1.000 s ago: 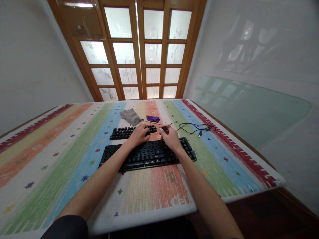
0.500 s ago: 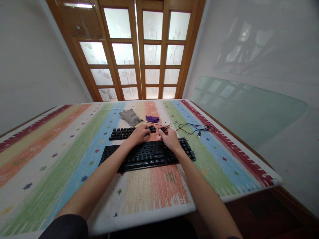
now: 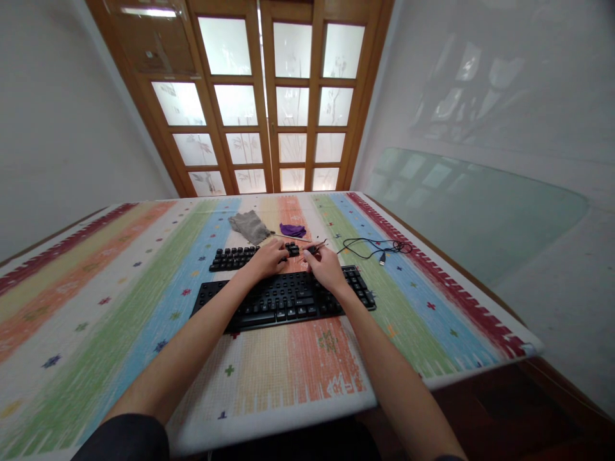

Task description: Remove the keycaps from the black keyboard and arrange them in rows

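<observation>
A black keyboard [image 3: 283, 299] lies on the striped table cover [image 3: 120, 307]. Behind it rests a group of loose black keycaps [image 3: 233, 257] in rows. My left hand [image 3: 268, 258] reaches over the keyboard's far edge, with its fingers curled at the right end of the keycap rows. My right hand [image 3: 327, 266] sits close beside it, fingers pinched on a small dark piece near a thin stick-like tool [image 3: 318, 244]. What either hand holds is too small to name.
A grey cloth [image 3: 248, 225] and a purple cloth [image 3: 293, 230] lie farther back. A black USB cable [image 3: 377, 247] is coiled to the right. Wooden glazed doors [image 3: 269, 96] stand behind the table. A glass pane [image 3: 480, 205] leans on the right wall.
Both hands stay behind the keyboard, with only slight finger movement. The camera has shifted a little.
</observation>
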A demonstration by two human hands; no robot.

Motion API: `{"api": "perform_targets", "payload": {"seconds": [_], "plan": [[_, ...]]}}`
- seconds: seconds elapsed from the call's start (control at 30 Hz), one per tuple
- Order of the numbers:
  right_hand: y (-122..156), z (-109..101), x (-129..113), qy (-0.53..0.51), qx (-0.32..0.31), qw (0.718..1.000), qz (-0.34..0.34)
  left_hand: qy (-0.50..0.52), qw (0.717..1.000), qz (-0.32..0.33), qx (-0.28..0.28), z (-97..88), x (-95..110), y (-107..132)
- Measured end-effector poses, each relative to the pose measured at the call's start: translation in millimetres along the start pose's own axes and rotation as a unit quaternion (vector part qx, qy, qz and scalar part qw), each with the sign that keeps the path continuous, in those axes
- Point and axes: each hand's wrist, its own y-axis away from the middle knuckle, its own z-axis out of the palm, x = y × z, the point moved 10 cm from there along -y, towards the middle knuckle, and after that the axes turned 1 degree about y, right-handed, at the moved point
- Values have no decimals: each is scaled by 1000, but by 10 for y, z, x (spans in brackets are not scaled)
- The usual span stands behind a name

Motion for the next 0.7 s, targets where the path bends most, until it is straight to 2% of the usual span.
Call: {"api": "perform_targets", "payload": {"seconds": [0.7], "plan": [[21, -21, -82, 22, -1, 1000, -18, -40, 998, 43, 1, -8, 51, 25]]}}
